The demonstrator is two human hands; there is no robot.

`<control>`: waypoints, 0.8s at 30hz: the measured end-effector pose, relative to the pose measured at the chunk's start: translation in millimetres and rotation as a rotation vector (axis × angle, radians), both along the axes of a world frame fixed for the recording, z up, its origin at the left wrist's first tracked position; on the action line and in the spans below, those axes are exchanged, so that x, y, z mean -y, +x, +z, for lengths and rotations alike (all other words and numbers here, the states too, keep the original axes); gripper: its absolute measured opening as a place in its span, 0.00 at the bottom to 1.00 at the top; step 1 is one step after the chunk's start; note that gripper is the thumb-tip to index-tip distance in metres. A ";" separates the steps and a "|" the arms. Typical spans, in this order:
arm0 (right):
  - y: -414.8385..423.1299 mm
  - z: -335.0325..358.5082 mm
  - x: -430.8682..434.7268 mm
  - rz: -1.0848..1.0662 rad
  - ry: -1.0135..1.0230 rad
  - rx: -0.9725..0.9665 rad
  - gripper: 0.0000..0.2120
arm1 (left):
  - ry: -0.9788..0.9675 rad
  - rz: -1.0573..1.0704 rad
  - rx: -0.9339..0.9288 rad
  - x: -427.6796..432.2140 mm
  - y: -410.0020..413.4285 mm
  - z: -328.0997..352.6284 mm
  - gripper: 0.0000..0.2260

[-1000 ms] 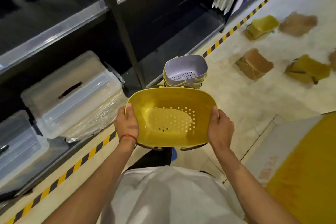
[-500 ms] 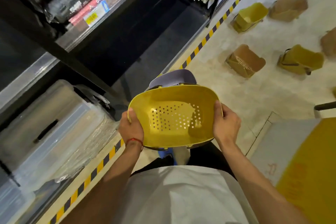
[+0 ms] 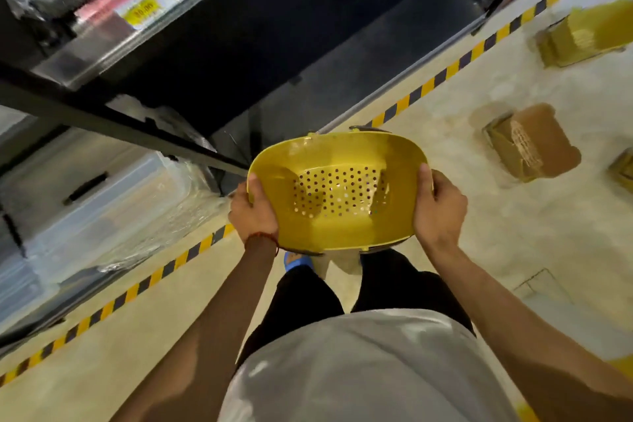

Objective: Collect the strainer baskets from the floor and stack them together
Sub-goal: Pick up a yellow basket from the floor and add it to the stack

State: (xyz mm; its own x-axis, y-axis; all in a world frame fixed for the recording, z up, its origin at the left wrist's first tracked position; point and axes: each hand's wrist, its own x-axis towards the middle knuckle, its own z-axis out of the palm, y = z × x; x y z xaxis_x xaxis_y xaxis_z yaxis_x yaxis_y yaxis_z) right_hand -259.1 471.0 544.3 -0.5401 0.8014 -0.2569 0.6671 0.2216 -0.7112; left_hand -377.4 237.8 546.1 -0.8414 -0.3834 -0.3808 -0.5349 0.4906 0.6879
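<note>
I hold a yellow strainer basket (image 3: 337, 195) with a perforated bottom in front of me, open side up. My left hand (image 3: 254, 210) grips its left rim, my right hand (image 3: 439, 209) grips its right rim. The stack of baskets with the lilac one on top is hidden behind the yellow basket; only a dark handle edge (image 3: 370, 129) shows above its far rim. On the floor to the right lie a brown basket (image 3: 532, 142) upside down and a yellow basket (image 3: 585, 32) on its side.
A dark shelf rack (image 3: 113, 123) runs along the left, with clear plastic boxes (image 3: 89, 202) on its lowest level. A yellow-black striped tape line (image 3: 445, 74) marks the floor beside the rack. Another basket's edge (image 3: 623, 169) shows at the right border.
The yellow basket has moved forward over the stack and now hides the lilac basket. The view has shifted left and down, so the floor baskets sit further right.
</note>
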 end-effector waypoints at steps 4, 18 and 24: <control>-29.0 -28.9 -24.5 0.051 -0.016 -0.004 0.26 | -0.013 0.084 -0.008 -27.1 -16.1 -23.0 0.22; -68.9 -163.3 -40.7 0.024 -0.025 0.050 0.24 | 0.008 0.132 0.054 -51.6 -47.4 -153.5 0.18; -74.5 -204.6 -32.2 0.007 -0.136 0.121 0.22 | -0.010 0.111 0.101 -47.1 -53.6 -202.5 0.19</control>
State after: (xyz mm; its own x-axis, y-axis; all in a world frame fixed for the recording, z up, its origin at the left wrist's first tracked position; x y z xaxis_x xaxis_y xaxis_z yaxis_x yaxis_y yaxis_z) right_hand -333.6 503.2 339.8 -0.5040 0.7512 -0.4263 0.7487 0.1339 -0.6492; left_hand -431.0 285.0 343.6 -0.7510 -0.4761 -0.4575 -0.6527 0.4310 0.6230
